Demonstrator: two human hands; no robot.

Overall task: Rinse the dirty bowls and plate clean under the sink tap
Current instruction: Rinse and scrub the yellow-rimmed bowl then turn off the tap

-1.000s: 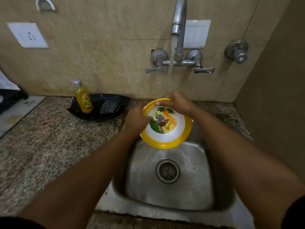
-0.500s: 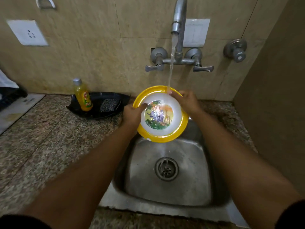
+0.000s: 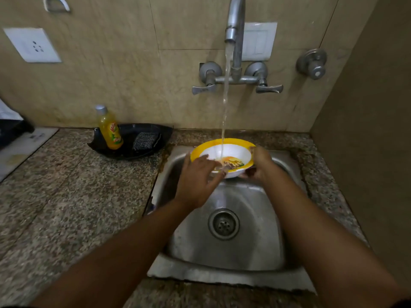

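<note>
Nearest, two bare forearms reaching forward from the bottom corners, converging over the sink (image 3: 255, 245). Below them, a drain (image 3: 223, 224) in the middle of the steel basin, wet and shining.

Further in, the left hand (image 3: 195, 181) laid over the near rim of the bowl (image 3: 235, 152), fingers (image 3: 216, 168) stretched forward and fairly straight, tips down in the white inside near the printed picture. Probably rubbing the surface while water runs, rather than gripping. Wrist lifted slightly, palm facing down.

Across from it, the right hand (image 3: 259, 165) clamped on the bowl's right edge, thumb up on the yellow rim, the other fingers curled under the white base. Likely carrying the whole weight, so the other hand is free to scrub.

The bowl itself held above the back of the basin, mouth up and tilted a little toward the camera, directly under the stream (image 3: 225, 103). Tilt presumably meant to let dirty water spill out into the basin instead of pooling. Water striking the inside just left of centre.

Behind, on the speckled counter (image 3: 66, 196), a black tray (image 3: 153, 150) with a yellow soap bottle (image 3: 110, 131) and a scrub pad (image 3: 145, 141) side by side. Farthest, the tap (image 3: 235, 30) on the tiled wall, running.

No other bowl and no plate in view.
</note>
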